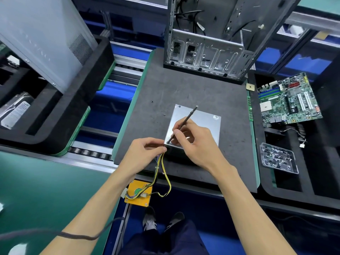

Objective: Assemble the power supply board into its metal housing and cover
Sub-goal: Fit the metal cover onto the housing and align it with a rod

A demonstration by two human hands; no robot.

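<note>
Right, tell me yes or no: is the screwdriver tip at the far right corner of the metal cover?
No, the right hand holds the screwdriver with its tip at the near left corner of the metal cover, beside the left hand.

The power supply housing [200,124] is plain silver-grey metal. Its wires [161,173] run yellow, black and purple. The screwdriver [183,124] is dark grey. The mat [184,92] is speckled charcoal with a green edge. The motherboard [288,102] is green with white slots. The bench [46,190] is teal green. The small plate [138,193] is orange-yellow.
</note>
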